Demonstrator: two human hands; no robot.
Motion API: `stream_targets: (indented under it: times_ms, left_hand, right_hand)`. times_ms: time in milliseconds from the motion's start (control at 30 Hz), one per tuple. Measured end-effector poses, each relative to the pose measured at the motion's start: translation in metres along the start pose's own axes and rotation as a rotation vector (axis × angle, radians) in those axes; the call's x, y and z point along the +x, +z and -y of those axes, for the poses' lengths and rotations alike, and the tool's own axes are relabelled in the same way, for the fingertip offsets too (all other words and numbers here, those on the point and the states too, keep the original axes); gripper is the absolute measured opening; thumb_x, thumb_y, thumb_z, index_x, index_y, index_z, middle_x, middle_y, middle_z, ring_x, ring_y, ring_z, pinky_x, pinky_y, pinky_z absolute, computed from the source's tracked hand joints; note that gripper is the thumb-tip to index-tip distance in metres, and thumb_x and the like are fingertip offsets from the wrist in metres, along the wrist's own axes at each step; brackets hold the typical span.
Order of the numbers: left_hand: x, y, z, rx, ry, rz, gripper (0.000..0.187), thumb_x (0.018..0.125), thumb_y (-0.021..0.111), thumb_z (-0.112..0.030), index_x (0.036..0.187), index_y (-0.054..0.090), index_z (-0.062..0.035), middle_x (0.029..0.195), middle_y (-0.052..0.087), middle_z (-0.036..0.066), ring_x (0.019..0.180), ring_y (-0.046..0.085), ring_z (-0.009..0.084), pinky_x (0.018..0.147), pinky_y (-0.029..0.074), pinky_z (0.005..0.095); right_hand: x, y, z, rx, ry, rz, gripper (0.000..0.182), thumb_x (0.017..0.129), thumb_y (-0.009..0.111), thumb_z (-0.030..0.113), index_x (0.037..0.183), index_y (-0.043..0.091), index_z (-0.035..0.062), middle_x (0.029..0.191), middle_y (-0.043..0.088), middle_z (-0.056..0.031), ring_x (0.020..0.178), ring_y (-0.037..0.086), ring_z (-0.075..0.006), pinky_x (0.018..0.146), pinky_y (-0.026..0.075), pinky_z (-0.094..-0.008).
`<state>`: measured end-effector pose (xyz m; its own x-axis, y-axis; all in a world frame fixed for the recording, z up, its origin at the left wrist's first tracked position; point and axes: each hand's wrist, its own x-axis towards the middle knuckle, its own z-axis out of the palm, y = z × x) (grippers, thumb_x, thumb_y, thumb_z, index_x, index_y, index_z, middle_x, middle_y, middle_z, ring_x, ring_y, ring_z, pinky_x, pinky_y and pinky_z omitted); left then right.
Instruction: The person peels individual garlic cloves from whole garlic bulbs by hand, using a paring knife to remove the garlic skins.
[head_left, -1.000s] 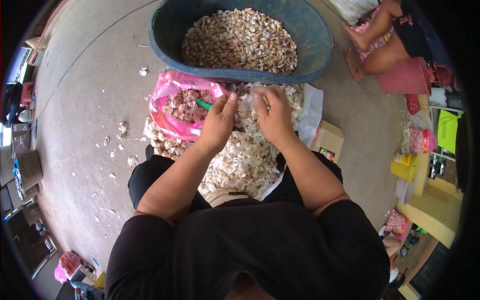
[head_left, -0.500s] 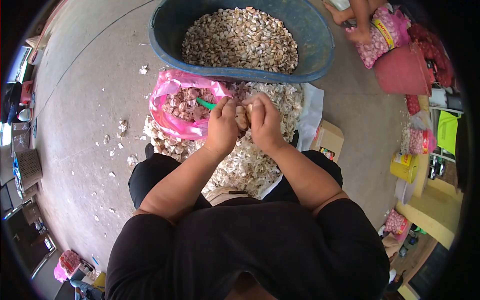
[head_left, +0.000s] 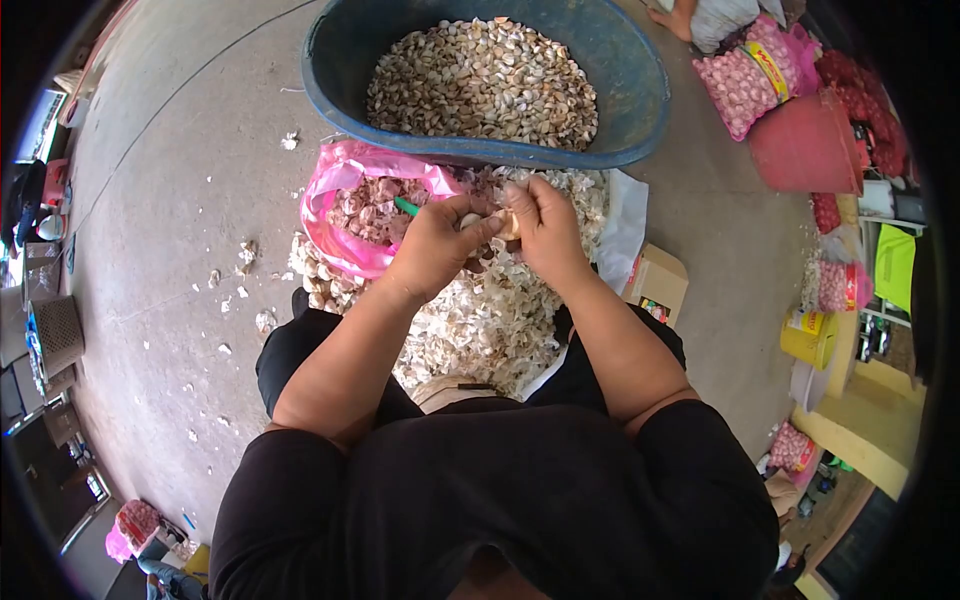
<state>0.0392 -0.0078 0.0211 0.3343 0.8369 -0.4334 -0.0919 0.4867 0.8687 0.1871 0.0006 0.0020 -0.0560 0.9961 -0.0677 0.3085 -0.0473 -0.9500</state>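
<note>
A garlic bulb (head_left: 478,222) is held between the two hands, above a heap of skins (head_left: 490,320) that lies in the lap and on the floor. The left hand (head_left: 432,245) is closed around a green-handled tool (head_left: 405,207), whose handle sticks out to the upper left, towards a pink bag (head_left: 330,225) of garlic; its thumb is pressed onto the bulb. The right hand (head_left: 540,228) is pinched on the bulb's right side, fingertips bent inwards. The bulb thus lies directly between both hands, touching each, so that neither hand is nearer; its long axis cannot be told, since most of it is covered by fingers. The tool's blade is hidden under the left fingers, and whether it touches the bulb cannot be told. Just beyond the hands, away from the body, a blue tub (head_left: 640,90) full of cloves is seen, its near rim close above the knuckles. A cardboard box (head_left: 655,280) stands to the right of the heap, beside the right forearm.
</note>
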Motion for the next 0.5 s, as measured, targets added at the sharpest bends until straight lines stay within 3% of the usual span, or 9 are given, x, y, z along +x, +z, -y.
stream_targets:
  times_ms: [100,200,300,400,500]
  left_hand:
    - [0.001,0.000,0.005,-0.098,-0.012,0.014,0.020,0.077,0.061,-0.013,0.091,0.053,-0.0002,0.072,0.056,0.002,0.060,0.053,0.0083,0.053,0.043,0.0202]
    - [0.002,-0.001,0.006,-0.104,0.035,-0.062,0.018,0.076,0.061,-0.010,0.088,0.053,0.0008,0.073,0.057,0.003,0.062,0.053,0.0080,0.055,0.043,0.0195]
    - [0.004,-0.003,0.005,-0.011,0.102,-0.125,0.016,0.075,0.062,-0.009,0.086,0.054,0.0007,0.074,0.057,0.003,0.062,0.053,0.0077,0.056,0.043,0.0195]
    - [0.003,-0.003,0.003,0.031,0.117,-0.136,0.014,0.074,0.063,-0.007,0.084,0.055,0.0001,0.075,0.057,0.003,0.063,0.052,0.0075,0.057,0.043,0.0199]
    - [0.003,-0.003,0.006,-0.085,0.127,-0.095,0.013,0.074,0.062,-0.005,0.084,0.055,-0.0002,0.075,0.058,0.003,0.064,0.052,0.0074,0.058,0.043,0.0198]
  right_hand:
    - [-0.005,-0.001,0.009,-0.062,-0.131,-0.022,0.023,0.082,0.055,0.022,0.074,0.051,0.0005,0.056,0.050,-0.0071,0.052,0.049,-0.0126,0.046,0.036,-0.0264]
    - [0.001,0.000,0.004,-0.115,-0.099,-0.164,0.021,0.083,0.054,0.019,0.072,0.052,0.0004,0.060,0.051,-0.0037,0.055,0.047,-0.0080,0.051,0.038,-0.0216]
    - [0.010,-0.007,-0.003,-0.256,-0.365,-0.204,0.015,0.078,0.059,0.015,0.078,0.052,0.0009,0.064,0.056,-0.0095,0.053,0.051,-0.0154,0.049,0.040,-0.0262]
    - [0.000,-0.001,0.005,0.034,-0.176,0.124,0.012,0.079,0.057,0.012,0.080,0.051,0.0017,0.066,0.056,-0.0093,0.054,0.051,-0.0153,0.050,0.041,-0.0258]
    - [0.000,0.000,0.003,-0.004,-0.221,0.116,0.010,0.080,0.055,0.011,0.080,0.049,0.0022,0.065,0.055,-0.0072,0.056,0.051,-0.0122,0.051,0.041,-0.0249]
